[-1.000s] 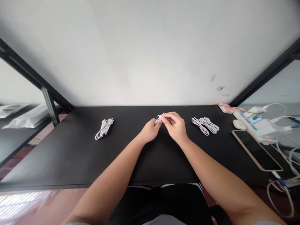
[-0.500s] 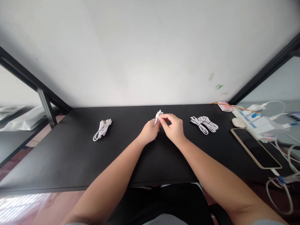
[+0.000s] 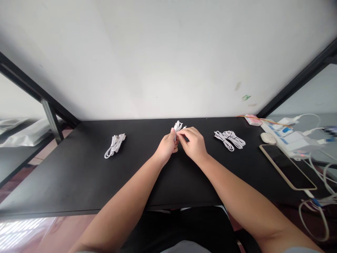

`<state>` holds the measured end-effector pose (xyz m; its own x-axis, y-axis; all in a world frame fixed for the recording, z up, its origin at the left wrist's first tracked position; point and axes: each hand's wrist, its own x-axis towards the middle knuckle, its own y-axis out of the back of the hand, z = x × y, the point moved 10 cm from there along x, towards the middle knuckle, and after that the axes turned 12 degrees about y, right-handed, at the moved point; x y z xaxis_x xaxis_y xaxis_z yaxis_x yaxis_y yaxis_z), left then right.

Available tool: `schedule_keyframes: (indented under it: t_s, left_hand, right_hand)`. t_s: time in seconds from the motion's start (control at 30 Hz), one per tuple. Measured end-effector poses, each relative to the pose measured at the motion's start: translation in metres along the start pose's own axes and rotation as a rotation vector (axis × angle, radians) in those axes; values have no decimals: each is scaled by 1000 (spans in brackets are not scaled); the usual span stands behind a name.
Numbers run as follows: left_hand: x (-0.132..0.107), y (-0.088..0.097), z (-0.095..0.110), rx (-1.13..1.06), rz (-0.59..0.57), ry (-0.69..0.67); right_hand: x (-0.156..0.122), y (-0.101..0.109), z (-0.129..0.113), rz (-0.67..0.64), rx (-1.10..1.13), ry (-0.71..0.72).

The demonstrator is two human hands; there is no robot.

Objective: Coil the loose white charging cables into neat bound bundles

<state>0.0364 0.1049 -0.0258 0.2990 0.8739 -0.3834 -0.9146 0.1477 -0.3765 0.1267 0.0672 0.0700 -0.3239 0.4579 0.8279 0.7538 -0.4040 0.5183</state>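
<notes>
White cable coil (image 3: 178,127), light and floppy: your left hand (image 3: 166,147) clamps its gathered middle, right hand (image 3: 194,144) pinching beside it, near the table's (image 3: 79,175) far edge.

A plain office-like workstation: black desk (image 3: 79,175) against a white wall, with power strip (image 3: 289,138), phone (image 3: 288,167) and mouse (image 3: 268,137)

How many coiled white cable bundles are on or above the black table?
4: one held in both hands, one lying at the table's left, two touching side by side on the right.
</notes>
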Motion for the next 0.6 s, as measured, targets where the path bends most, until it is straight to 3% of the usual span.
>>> schedule_keyframes:
  t_s: [0.3,0.6]
  left_hand:
    - [4,5,-7,-69,45,38]
    - [3,1,-16,-74,74,73]
  right_hand:
    - [3,3,-5,-17,-97,48]
    - [-1,-7,7,-71,-51,-43]
